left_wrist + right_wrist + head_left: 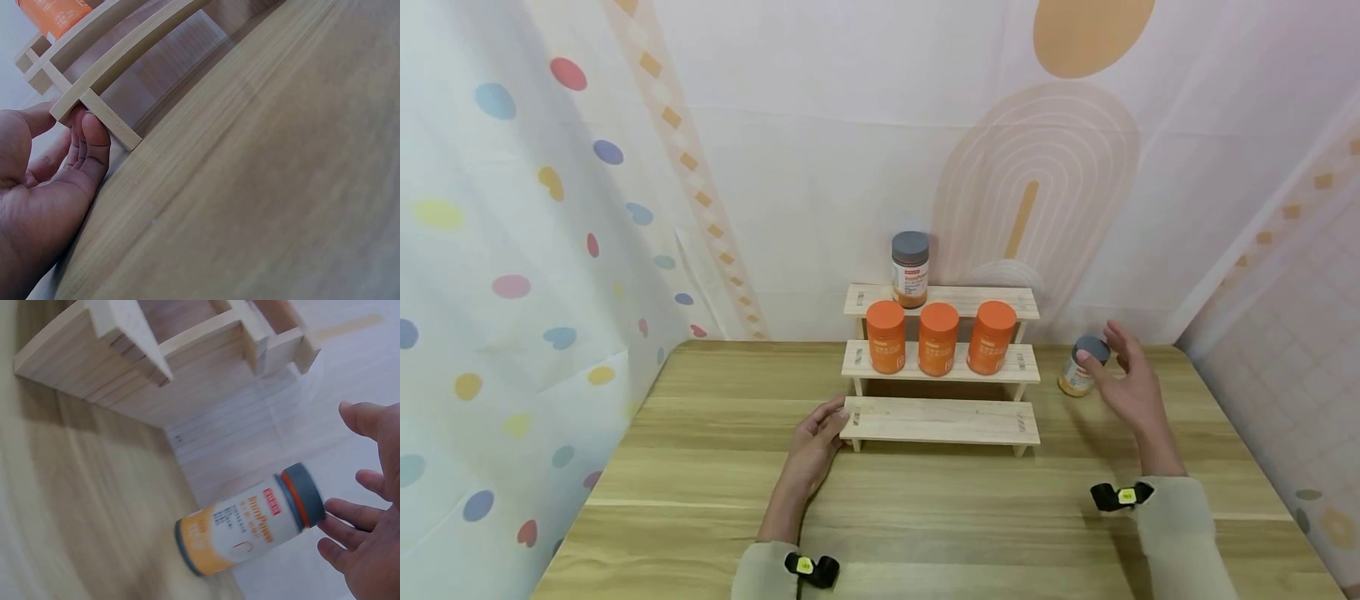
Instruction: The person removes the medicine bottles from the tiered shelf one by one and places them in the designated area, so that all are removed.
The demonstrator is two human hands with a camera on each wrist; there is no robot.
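A three-step wooden display stand (936,422) stands on the table. My left hand (811,450) grips the left end of its lowest step, thumb at the top and fingers curled beneath, as the left wrist view shows. To the stand's right is a supplement bottle (1075,379) with a grey lid and a white-and-yellow label. Beside that lid is my right hand (1133,393), its fingers spread and the thumb apart. In the right wrist view the fingertips (331,509) are right at the lid, and the bottle (247,525) stands on the tabletop.
Three orange bottles (937,340) line the middle step. Another grey-lidded bottle (911,271) stands toward the left of the top step. Behind the wooden table (700,467) hangs a patterned cloth (820,192), with dotted cloth on the left side.
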